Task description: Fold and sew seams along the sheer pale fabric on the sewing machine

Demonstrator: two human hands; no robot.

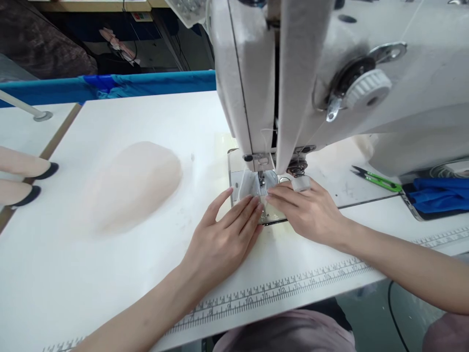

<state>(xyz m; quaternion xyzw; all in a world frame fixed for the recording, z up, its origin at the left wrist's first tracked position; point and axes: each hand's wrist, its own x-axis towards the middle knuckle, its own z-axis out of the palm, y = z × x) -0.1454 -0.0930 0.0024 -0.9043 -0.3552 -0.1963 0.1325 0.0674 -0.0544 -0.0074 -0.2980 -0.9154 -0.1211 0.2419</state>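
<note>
A small piece of thin white fabric lies under the presser foot of a sewing machine. My left hand rests flat at the near edge of this fabric, thumb spread out to the side and fingertips just before the foot. From the right, my right hand reaches in with its fingers bent and pressed together at the fabric beside the needle. Its thumb is hidden, and so is the fabric under the fingertips. Below both hands is the metal needle plate.
Green-handled thread snips lie right of the machine, near a blue cloth on a dark flat object. Two long beige pieces with black ends enter at left. A printed ruler follows the table's front edge; blue cloth lines the back.
</note>
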